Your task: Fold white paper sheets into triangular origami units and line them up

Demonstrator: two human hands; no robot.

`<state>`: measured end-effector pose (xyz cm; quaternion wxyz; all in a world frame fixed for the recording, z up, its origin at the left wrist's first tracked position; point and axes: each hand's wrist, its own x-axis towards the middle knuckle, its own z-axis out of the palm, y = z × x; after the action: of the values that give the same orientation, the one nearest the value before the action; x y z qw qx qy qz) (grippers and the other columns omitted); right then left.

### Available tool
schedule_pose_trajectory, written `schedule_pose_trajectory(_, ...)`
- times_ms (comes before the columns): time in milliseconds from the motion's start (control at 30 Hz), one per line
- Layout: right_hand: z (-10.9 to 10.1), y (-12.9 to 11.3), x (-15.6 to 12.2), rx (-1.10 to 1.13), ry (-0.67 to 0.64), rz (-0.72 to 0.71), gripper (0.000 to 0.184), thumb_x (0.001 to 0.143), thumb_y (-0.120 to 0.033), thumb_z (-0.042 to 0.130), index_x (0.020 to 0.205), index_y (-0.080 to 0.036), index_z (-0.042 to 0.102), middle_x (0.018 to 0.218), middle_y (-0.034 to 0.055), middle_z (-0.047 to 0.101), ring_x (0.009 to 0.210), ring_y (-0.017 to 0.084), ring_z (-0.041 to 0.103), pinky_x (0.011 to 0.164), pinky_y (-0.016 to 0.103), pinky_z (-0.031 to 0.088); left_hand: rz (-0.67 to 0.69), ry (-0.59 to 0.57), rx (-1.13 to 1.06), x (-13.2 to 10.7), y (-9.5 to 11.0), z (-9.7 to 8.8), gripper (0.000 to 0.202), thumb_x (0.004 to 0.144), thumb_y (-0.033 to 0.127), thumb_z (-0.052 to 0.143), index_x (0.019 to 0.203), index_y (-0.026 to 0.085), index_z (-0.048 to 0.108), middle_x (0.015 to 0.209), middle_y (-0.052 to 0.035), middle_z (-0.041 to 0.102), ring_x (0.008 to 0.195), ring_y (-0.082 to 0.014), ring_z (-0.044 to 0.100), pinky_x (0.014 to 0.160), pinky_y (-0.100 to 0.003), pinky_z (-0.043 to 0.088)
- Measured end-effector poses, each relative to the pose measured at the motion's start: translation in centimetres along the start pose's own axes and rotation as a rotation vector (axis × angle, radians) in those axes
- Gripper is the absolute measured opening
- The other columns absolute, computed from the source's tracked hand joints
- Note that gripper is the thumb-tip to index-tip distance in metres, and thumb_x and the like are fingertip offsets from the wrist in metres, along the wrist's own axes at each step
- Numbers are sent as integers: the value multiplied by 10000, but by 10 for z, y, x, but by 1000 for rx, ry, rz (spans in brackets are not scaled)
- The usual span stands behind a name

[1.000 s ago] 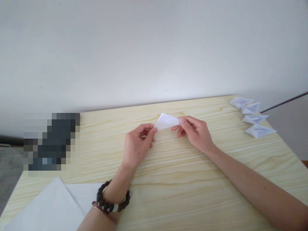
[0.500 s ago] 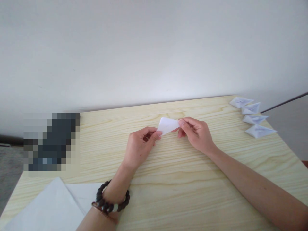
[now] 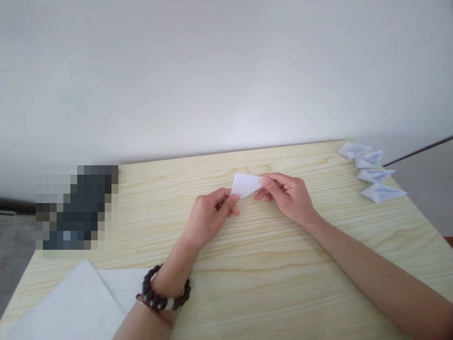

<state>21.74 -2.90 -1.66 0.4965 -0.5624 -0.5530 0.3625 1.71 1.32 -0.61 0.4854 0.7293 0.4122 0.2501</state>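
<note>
Between my two hands, above the middle of the table, is a small folded piece of white paper, wide on the left and narrowing to the right. My left hand pinches its lower left corner between thumb and fingers. The narrow right end is pinched by my right hand, thumb on top, other fingers curled beneath. A dark beaded bracelet circles my left wrist. Several folded white paper pieces with pointed ends stand in a row at the table's right edge.
White paper sheets overlap at the table's near left. Behind them lies a dark, pixelated object. The pale wood-grain table meets a white wall along its far edge.
Fingers of both hands have shifted slightly: my left thumb now lies further onto the paper, and my right fingers spread a little beneath it. The paper stays nearly in place.
</note>
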Motion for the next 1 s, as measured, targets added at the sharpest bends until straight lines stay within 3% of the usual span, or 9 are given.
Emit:
schedule_pose_trajectory(200,0,-1,-1,4,-18,15,214,923,-356,535,939,-202,682,733,12,756,688,166,733,518,204,523,-51,37,-30,-1,3,1,261,880,389,560,824,159,670,612,9,672,553,-104,579,552,-189,447)
schedule_pose_trajectory(467,1,0,0,10,25,28,243,898,-396,561,915,-193,692,696,17,738,618,173,714,486,231,517,-33,10,-11,-2,2,1,290,883,408,548,972,160,668,623,3,690,520,-104,555,515,-198,405)
schedule_pose_trajectory(767,0,-1,0,-10,-8,28,255,902,-407,550,917,-197,694,695,22,731,630,170,707,505,237,527,-35,44,13,-3,5,3,295,881,419,539,940,157,660,497,41,580,429,-86,476,447,-185,344)
schedule_pose_trajectory(1000,0,-3,0,-42,-28,20,257,910,-407,540,928,-200,691,716,18,732,611,155,701,517,229,529,-6,16,39,-3,2,2,252,892,391,534,931,175,656,511,49,585,449,-80,458,465,-180,341)
